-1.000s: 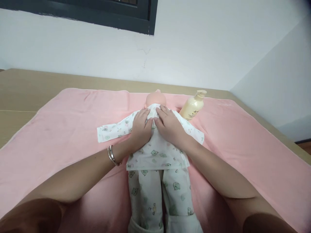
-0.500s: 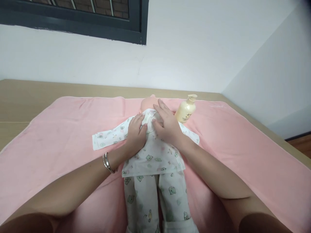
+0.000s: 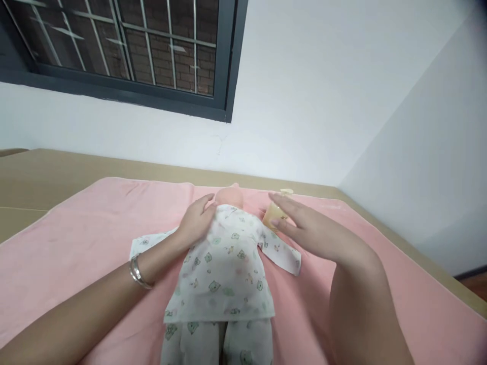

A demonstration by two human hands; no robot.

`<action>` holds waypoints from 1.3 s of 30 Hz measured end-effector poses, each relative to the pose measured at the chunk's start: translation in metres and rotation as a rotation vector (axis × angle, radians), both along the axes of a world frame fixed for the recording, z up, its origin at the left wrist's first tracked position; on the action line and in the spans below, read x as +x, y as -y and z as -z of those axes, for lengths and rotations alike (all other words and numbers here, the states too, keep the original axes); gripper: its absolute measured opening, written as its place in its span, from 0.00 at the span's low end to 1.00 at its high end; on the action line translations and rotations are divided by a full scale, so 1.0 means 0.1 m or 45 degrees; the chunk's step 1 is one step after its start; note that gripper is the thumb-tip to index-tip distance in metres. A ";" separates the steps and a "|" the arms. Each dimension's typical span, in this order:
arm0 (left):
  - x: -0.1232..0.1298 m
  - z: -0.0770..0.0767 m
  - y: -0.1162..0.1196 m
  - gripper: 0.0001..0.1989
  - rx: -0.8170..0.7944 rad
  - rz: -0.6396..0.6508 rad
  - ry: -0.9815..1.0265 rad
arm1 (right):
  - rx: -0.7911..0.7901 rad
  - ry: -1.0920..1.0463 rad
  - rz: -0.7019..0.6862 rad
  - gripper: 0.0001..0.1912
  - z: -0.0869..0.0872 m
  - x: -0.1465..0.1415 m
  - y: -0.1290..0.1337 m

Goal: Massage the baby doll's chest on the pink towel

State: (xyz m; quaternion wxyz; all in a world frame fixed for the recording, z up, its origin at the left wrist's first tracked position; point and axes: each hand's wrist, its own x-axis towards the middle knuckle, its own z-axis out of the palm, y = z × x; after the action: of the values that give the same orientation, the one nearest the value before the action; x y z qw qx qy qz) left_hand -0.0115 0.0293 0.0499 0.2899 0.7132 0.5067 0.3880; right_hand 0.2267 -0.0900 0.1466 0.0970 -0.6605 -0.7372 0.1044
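Note:
A baby doll with a smooth pinkish head (image 3: 229, 196) lies on the pink blanket, its head away from me. It wears a white long-sleeved top (image 3: 230, 263) printed with small green animals, and matching trousers (image 3: 248, 342). My left hand (image 3: 197, 219) rests at the doll's left-side shoulder, fingers stretched toward the head. Apart from the doll, my right hand (image 3: 304, 223) is raised above the right sleeve (image 3: 281, 253), fingers out and holding nothing. Behind it, a pale yellow pump bottle (image 3: 271, 215) is partly hidden.
The pink blanket (image 3: 76, 268) covers most of a light wooden surface (image 3: 76, 170). A white wall (image 3: 297, 101) stands behind it, with a dark-framed barred window (image 3: 152, 99) at upper left.
My right hand has left the doll's chest and moved right, in front of the bottle. The left hand has shifted outward to the shoulder. The view has tilted up.

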 end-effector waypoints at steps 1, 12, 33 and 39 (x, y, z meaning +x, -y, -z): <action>0.12 -0.07 0.06 0.26 -0.017 0.083 0.135 | 0.058 0.021 0.102 0.35 0.00 0.07 -0.06; 1.43 -0.60 -0.16 0.29 -1.132 0.479 1.366 | 0.624 0.047 0.297 0.36 0.35 0.26 -0.75; 1.02 -0.45 -0.44 0.38 -1.203 0.573 1.371 | 0.668 0.297 0.368 0.29 0.79 0.24 -1.09; 0.79 -0.44 -0.41 0.37 -1.180 0.594 1.323 | 0.639 0.266 0.409 0.29 0.79 0.24 -1.06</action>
State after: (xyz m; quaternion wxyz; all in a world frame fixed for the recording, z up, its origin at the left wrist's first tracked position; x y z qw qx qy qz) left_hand 0.0672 0.0701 0.0937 0.8397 0.3307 0.2510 0.3501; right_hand 0.2512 0.0162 0.0680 0.1959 -0.7311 -0.6322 -0.1658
